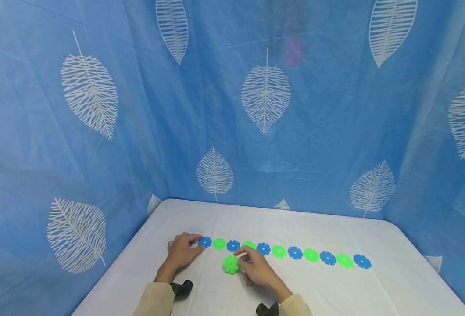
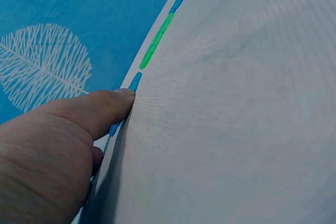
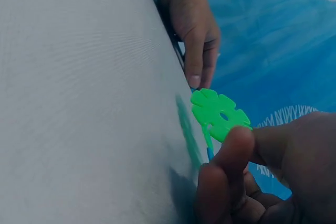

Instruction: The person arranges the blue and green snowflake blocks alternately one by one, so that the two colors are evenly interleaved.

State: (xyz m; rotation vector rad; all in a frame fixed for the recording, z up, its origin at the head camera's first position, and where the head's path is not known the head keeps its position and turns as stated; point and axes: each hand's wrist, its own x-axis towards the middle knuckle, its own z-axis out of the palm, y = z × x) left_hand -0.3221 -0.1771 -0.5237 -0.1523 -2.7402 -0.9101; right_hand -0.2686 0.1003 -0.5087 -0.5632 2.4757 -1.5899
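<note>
A flat row of notched plastic snowflake discs, blue and green by turns, runs across the white table. At the row's left end, my left hand [image 1: 184,251] pinches the edge of a blue snowflake disc [image 1: 205,242] with index finger and thumb. The left wrist view shows that thumb [image 2: 113,107] against the disc. My right hand [image 1: 257,268] grips a green snowflake disc [image 1: 230,264] by its edge, raised above the table in front of the row. In the right wrist view this green disc is tilted, and thumb and fingertips hold its near edge.
Beside the left-end disc lies a green disc [image 1: 219,244], then a blue disc [image 1: 233,245]. The row continues right to a last blue disc [image 1: 362,261]. A blue curtain [image 1: 319,131] with white leaves hangs behind the table [image 1: 319,289] and at both sides.
</note>
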